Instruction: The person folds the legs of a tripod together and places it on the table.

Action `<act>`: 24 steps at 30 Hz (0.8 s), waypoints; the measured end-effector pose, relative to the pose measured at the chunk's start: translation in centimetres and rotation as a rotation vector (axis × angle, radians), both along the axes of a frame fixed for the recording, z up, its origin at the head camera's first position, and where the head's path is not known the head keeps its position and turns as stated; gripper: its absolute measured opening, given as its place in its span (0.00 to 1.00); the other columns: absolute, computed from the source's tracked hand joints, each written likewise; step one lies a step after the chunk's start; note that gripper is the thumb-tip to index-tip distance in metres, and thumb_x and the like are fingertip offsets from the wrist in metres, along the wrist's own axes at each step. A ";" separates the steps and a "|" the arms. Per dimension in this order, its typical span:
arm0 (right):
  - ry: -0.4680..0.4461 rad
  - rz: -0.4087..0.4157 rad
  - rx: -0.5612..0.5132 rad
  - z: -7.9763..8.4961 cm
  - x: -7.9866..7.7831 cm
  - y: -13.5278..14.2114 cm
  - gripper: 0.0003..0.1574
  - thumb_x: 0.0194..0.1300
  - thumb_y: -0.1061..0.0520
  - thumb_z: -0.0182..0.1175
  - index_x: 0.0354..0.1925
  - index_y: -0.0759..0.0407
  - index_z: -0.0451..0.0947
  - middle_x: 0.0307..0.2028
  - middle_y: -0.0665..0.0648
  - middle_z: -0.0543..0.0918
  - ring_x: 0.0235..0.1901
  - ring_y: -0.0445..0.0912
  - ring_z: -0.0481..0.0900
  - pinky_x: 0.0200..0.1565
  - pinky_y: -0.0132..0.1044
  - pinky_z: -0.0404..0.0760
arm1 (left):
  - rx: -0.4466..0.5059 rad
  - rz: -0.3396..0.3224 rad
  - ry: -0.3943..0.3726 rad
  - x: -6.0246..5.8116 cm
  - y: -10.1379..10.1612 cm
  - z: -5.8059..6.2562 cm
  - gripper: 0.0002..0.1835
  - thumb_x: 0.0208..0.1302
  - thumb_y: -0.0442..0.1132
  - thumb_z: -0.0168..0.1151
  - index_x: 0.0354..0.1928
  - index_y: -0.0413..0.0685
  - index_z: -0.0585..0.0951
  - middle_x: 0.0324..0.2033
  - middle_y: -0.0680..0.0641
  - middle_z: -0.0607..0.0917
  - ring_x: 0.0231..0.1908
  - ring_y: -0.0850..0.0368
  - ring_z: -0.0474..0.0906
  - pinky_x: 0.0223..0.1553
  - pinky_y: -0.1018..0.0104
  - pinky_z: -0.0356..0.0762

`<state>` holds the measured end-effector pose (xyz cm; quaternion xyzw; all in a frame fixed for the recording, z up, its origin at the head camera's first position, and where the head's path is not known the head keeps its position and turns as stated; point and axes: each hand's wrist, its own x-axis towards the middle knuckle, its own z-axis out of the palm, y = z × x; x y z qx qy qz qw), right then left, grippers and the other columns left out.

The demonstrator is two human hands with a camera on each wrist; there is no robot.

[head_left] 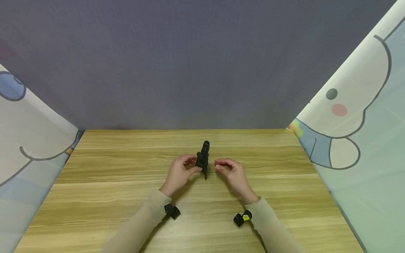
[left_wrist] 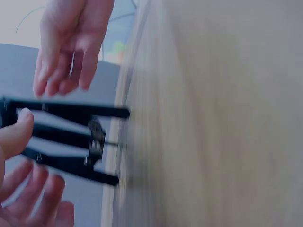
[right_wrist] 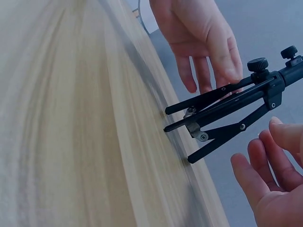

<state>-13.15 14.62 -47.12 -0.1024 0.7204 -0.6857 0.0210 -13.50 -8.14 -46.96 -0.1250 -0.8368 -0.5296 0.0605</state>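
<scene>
A small black tripod (head_left: 204,154) stands on the wooden table, its legs slightly spread around a thin centre column. My left hand (head_left: 178,173) grips it from the left, thumb on a leg and fingers behind. In the right wrist view that thumb lies along an upper leg (right_wrist: 208,100), and two knobs (right_wrist: 258,65) show near the top of the tripod. Beside the tripod, apart from it, my right hand (head_left: 235,176) holds nothing, with its fingers loosely bent toward the legs.
The wooden tabletop (head_left: 110,196) spreads around both hands. A grey panel (head_left: 190,63) rises behind the table's far edge. Cartoon-printed sheets (head_left: 354,105) flank the table on both sides. Small black cameras (head_left: 243,218) sit on both wrists.
</scene>
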 end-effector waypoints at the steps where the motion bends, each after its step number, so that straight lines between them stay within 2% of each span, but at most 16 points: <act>1: 0.003 -0.005 0.012 0.0 -0.1 0.0 0.14 0.66 0.70 0.63 0.48 0.78 0.80 0.48 0.76 0.81 0.47 0.68 0.81 0.47 0.40 0.83 | -0.018 0.016 0.001 0.2 0.2 0.0 0.22 0.52 0.41 0.79 0.50 0.45 0.84 0.41 0.51 0.84 0.42 0.53 0.81 0.44 0.58 0.82; 6: 0.037 -0.028 0.078 0.0 -0.2 -0.1 0.12 0.65 0.66 0.66 0.47 0.70 0.84 0.47 0.65 0.85 0.47 0.54 0.84 0.49 0.35 0.81 | -0.099 0.094 0.019 1.0 1.2 0.2 0.31 0.46 0.54 0.81 0.50 0.46 0.82 0.41 0.52 0.82 0.40 0.53 0.80 0.40 0.59 0.80; 12: 0.047 -0.022 0.098 0.2 -0.2 -0.3 0.12 0.64 0.67 0.66 0.47 0.65 0.85 0.47 0.59 0.86 0.50 0.50 0.83 0.52 0.35 0.80 | -0.171 0.155 0.033 1.4 2.0 0.3 0.28 0.50 0.56 0.79 0.46 0.46 0.82 0.38 0.51 0.81 0.38 0.51 0.80 0.36 0.59 0.77; 18: 0.027 -0.021 0.087 0.3 -0.2 -0.4 0.14 0.64 0.69 0.65 0.49 0.66 0.84 0.48 0.60 0.86 0.50 0.51 0.83 0.51 0.35 0.81 | -0.201 0.138 0.070 1.3 2.0 0.0 0.25 0.52 0.53 0.77 0.45 0.44 0.81 0.38 0.50 0.80 0.39 0.49 0.80 0.39 0.56 0.78; 24: 0.014 -0.019 0.089 0.3 -0.2 -0.4 0.15 0.64 0.69 0.66 0.50 0.68 0.83 0.50 0.63 0.85 0.51 0.53 0.82 0.51 0.33 0.80 | -0.174 0.042 0.104 1.2 1.2 -0.1 0.24 0.52 0.47 0.77 0.47 0.44 0.81 0.42 0.50 0.80 0.42 0.49 0.79 0.42 0.56 0.79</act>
